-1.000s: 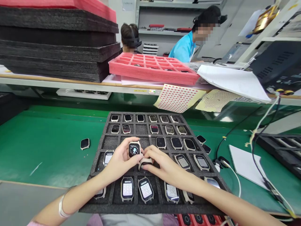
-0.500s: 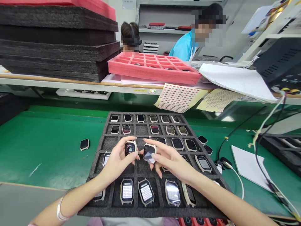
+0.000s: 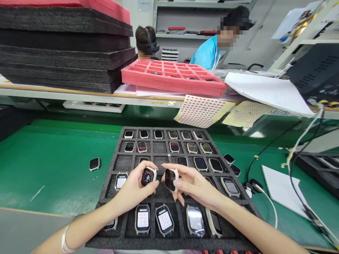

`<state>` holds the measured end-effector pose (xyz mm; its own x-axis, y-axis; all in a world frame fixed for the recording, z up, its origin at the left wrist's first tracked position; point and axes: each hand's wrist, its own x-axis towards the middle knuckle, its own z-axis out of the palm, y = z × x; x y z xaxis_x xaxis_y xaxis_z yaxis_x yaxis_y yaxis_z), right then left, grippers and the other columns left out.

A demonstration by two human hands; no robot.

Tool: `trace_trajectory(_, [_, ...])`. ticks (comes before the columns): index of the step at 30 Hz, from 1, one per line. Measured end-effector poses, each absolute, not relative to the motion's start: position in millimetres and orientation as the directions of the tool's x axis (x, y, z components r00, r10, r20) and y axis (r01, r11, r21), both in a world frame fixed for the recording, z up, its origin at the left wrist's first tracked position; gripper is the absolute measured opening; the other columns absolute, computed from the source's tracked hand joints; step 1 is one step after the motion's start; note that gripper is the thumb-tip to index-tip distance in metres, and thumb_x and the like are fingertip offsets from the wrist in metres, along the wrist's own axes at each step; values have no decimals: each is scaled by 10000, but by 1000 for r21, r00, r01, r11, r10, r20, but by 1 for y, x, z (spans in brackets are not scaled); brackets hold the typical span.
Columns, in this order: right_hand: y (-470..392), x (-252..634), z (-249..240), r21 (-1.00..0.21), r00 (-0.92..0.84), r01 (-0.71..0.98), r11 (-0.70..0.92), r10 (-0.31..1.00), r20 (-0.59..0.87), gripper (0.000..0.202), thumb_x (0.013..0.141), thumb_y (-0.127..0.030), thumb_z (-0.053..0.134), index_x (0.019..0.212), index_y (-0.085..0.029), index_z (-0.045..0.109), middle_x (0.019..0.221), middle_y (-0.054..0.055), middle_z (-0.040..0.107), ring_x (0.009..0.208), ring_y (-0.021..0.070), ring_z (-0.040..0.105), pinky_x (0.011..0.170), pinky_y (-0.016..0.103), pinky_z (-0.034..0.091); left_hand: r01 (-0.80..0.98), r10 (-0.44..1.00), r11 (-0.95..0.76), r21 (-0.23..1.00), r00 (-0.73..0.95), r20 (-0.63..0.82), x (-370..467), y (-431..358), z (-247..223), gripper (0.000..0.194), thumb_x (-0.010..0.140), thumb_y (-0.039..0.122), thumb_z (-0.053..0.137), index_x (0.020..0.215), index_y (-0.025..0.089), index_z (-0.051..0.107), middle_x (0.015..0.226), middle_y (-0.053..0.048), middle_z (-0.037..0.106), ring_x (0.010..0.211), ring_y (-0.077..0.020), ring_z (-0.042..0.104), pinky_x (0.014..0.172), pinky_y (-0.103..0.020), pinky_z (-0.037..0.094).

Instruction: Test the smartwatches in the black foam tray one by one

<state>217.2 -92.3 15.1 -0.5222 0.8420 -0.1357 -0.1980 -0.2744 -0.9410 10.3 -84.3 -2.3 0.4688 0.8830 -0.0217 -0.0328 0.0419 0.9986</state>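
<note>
Above the middle of a black foam tray [image 3: 120,243], each of my hands grips a strapless smartwatch. My left hand [image 3: 135,183] is closed round a watch with a lit dial [image 3: 148,176], thumb at its lower right edge. In my right hand [image 3: 193,183] is a watch with a dark screen [image 3: 171,179], held by its sides with the thumb on the glass. The tray's compartments hold several more watch bodies; those in the front row, such as this watch [image 3: 164,218], show white lit screens. Some compartments are hidden under my hands and forearms.
One watch [image 3: 94,164] lies on the green mat left of the tray, and two more [image 3: 229,158] lie right of it. A black cable [image 3: 250,169] and white paper [image 3: 283,188] are farther right. Stacked foam trays [image 3: 66,53] and a pink tray [image 3: 172,83] stand on the shelf; two people are beyond.
Both hands have moved slightly lower. The watch in my right hand has turned, its glass now without the bright reflection, and the left watch is tilted more.
</note>
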Motion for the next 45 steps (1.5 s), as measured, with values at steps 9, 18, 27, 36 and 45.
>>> trace_trajectory(9, [-92,219,15,-949,-515,-155,-276,842,-161,501,822,-298,696,1287,-192,541,943,62,634,590,126,646,471,215,536,105,877,-45,993,481,-12,5,-84,-5,283,757,76,514,1005,213,495,741,51,470,578,-96,455,584,-224,380])
trace_trajectory(18, [-95,221,15,-958,-543,-104,-266,822,-170,557,841,-289,674,1338,-131,479,659,26,674,511,132,646,494,223,541,171,845,-101,980,535,-6,5,-87,0,251,780,91,479,997,217,475,845,28,514,676,-117,451,660,-239,384])
trace_trajectory(27, [-95,220,17,-947,-532,-138,-289,828,-175,514,819,-294,695,1284,-142,537,747,43,689,540,142,662,523,247,563,181,868,-119,976,496,14,5,-84,-3,268,785,95,475,1022,221,465,802,46,488,636,-101,443,637,-229,384])
trace_trajectory(36, [-96,219,18,-953,-530,-126,-275,831,-170,550,821,-303,694,1316,-140,515,693,30,669,537,142,660,525,243,563,170,883,-153,974,466,58,5,-83,-3,269,768,97,498,1013,207,484,800,32,499,702,-124,475,666,-231,385])
trace_trajectory(45, [-96,219,17,-943,-548,-110,-314,811,-206,513,824,-291,690,1296,-155,540,702,15,643,537,122,657,544,225,570,163,894,-109,980,446,26,5,-82,-7,273,785,110,491,1039,211,474,751,46,463,600,-103,431,569,-215,363])
